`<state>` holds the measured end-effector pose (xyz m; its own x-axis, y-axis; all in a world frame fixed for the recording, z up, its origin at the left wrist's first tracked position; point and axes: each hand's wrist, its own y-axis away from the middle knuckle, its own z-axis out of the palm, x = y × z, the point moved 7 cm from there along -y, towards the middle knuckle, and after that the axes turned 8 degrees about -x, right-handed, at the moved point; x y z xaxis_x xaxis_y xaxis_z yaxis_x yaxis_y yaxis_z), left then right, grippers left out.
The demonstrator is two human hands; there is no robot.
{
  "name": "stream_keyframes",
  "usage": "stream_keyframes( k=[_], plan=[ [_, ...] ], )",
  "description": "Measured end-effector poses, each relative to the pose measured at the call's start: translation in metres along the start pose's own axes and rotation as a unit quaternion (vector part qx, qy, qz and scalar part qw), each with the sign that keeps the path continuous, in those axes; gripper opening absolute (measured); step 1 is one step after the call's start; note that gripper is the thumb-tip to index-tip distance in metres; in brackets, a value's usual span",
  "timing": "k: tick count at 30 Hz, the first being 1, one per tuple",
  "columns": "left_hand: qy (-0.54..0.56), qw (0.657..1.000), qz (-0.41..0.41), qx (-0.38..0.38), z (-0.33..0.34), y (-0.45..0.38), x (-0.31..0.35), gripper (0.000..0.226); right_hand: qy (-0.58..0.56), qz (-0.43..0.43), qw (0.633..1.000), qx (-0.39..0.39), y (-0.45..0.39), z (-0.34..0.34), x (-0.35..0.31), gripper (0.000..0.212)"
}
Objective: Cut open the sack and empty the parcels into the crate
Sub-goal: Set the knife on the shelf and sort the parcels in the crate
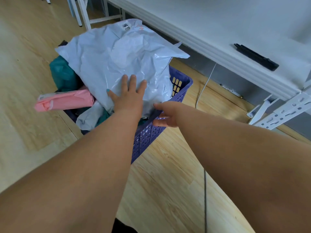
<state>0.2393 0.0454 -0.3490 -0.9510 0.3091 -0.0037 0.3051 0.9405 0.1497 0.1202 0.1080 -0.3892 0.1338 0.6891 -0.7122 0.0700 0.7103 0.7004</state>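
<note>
A purple slotted crate (181, 89) stands on the wooden floor, heaped with parcels. A large pale grey plastic parcel (117, 56) lies on top and spills over the far rim. My left hand (129, 96) rests flat on its near side, fingers spread. My right hand (165, 114) is at the crate's near right rim, thumb over the edge and fingers on the outer wall. A pink parcel (65, 100) sticks out at the left, a teal parcel (63, 74) sits behind it, and a small grey parcel (90, 116) lies at the near corner. No sack is in view.
A white table (235, 31) runs along the right with a black cutter-like tool (255, 57) on it. A white cable (205, 84) trails down to the floor beside the crate. White metal brackets (277, 111) lie at the right. White furniture legs (85, 15) stand behind the crate.
</note>
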Motion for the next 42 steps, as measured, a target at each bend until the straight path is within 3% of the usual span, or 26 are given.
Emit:
stream_keyframes(
  k=[7, 9, 12, 15, 17, 19, 20, 22, 24, 25, 29, 32, 38, 42],
  plan=[
    [-0.006, 0.999, 0.037, 0.033, -0.001, 0.008, 0.008, 0.101, -0.052, -0.027, 0.998, 0.007, -0.014, 0.006, -0.014, 0.006],
    [-0.031, 0.998, 0.036, 0.048, 0.001, 0.015, 0.010, 0.109, -0.062, -0.027, 0.997, 0.023, -0.018, 0.007, -0.012, 0.017],
    [-0.086, 0.987, 0.029, 0.136, -0.004, 0.024, 0.005, 0.108, -0.012, -0.002, 0.999, 0.049, -0.020, 0.007, -0.009, 0.030],
    [-0.082, 0.967, 0.073, 0.230, -0.018, 0.026, 0.011, 0.084, 0.102, 0.033, 0.991, 0.081, -0.009, 0.006, -0.018, 0.034],
    [-0.052, 0.959, 0.103, 0.260, -0.037, 0.020, 0.022, 0.067, 0.160, -0.055, 0.973, 0.156, -0.002, -0.006, -0.045, 0.039],
    [-0.025, 0.957, 0.092, 0.274, -0.058, 0.010, 0.029, 0.059, 0.159, -0.222, 0.924, 0.267, 0.020, -0.025, -0.079, 0.047],
    [-0.008, 0.963, 0.072, 0.258, -0.066, 0.002, 0.031, 0.057, 0.188, -0.321, 0.881, 0.293, 0.036, -0.028, -0.098, 0.054],
    [0.025, 0.981, 0.009, 0.190, -0.073, -0.015, 0.028, 0.054, 0.332, -0.425, 0.802, 0.257, 0.055, -0.013, -0.126, 0.064],
    [0.045, 0.989, -0.061, 0.128, -0.072, -0.027, 0.021, 0.053, 0.499, -0.406, 0.736, 0.213, 0.049, 0.004, -0.141, 0.068],
    [0.049, 0.990, -0.092, 0.099, -0.070, -0.031, 0.017, 0.056, 0.553, -0.372, 0.719, 0.198, 0.040, 0.007, -0.145, 0.069],
    [0.083, 0.983, -0.160, -0.030, -0.048, -0.042, -0.006, 0.074, 0.653, -0.236, 0.709, 0.120, -0.006, 0.011, -0.144, 0.072],
    [0.141, 0.974, -0.145, -0.103, -0.021, -0.046, -0.014, 0.072, 0.687, -0.169, 0.703, 0.074, -0.043, 0.012, -0.122, 0.071],
    [0.114, 0.977, -0.080, -0.164, 0.020, -0.055, -0.002, 0.064, 0.691, -0.091, 0.715, 0.049, -0.075, 0.003, -0.076, 0.082],
    [0.083, 0.980, -0.094, -0.157, 0.020, -0.057, -0.003, 0.071, 0.686, -0.106, 0.717, 0.056, -0.075, 0.003, -0.079, 0.086]
  ],
)
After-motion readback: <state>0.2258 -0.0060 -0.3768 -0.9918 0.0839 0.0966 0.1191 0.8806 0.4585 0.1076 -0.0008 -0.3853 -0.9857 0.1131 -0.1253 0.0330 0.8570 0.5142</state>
